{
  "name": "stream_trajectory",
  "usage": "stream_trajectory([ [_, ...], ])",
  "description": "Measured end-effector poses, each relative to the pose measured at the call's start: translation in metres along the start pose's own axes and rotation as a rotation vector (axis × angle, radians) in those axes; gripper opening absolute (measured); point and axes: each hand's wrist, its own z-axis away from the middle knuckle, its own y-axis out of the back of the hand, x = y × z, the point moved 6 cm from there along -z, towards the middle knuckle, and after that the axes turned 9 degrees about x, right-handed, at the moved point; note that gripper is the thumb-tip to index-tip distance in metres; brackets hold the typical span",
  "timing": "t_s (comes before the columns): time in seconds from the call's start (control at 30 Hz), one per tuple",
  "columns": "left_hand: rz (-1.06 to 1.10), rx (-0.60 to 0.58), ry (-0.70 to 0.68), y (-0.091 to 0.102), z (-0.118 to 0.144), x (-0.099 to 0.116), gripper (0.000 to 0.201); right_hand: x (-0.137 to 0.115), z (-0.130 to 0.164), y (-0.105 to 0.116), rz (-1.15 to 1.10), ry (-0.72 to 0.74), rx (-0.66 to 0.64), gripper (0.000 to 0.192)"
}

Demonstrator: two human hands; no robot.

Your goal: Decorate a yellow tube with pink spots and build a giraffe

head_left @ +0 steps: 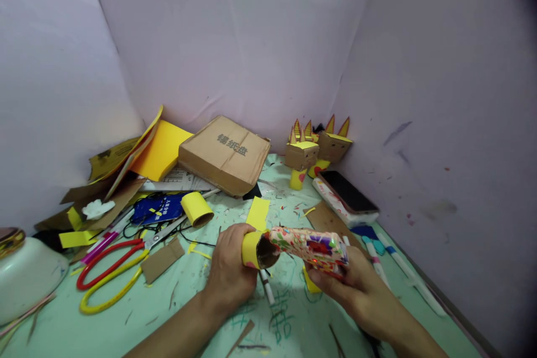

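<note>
My left hand (235, 257) is closed around a short cardboard tube (251, 248) wrapped in yellow paper, its open end turned to the right. In my right hand (356, 279) is a hot glue gun (310, 246) covered in a bright floral pattern, with a small red light lit on its side. The gun's nozzle is at the tube's upper rim; whether it touches cannot be made out. Just behind the tube lies a yellow paper strip (258, 212). A second yellow-covered tube (197, 210) rests on its side farther left.
Large scissors (121, 268) with red and yellow handles lie at left, near a white rounded object (29, 274). A cardboard box (226, 151) stands at the back. Cardboard figures (302, 156) with pointed ears, a phone (348, 193) and several markers (413, 274) are at right.
</note>
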Motion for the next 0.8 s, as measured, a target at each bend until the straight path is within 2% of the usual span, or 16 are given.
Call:
stream_trajectory([
  [0.3, -0.017, 0.012, 0.009, 0.0008, 0.0011, -0.0024, 0.028, -0.0023, 0.0003, -0.0034, -0.036, -0.007, -0.037, 0.028],
  [0.8, -0.066, 0.07, -0.059, 0.0021, 0.0005, 0.0001, 0.031, -0.0063, 0.0019, -0.0048, -0.027, 0.037, -0.053, 0.036],
])
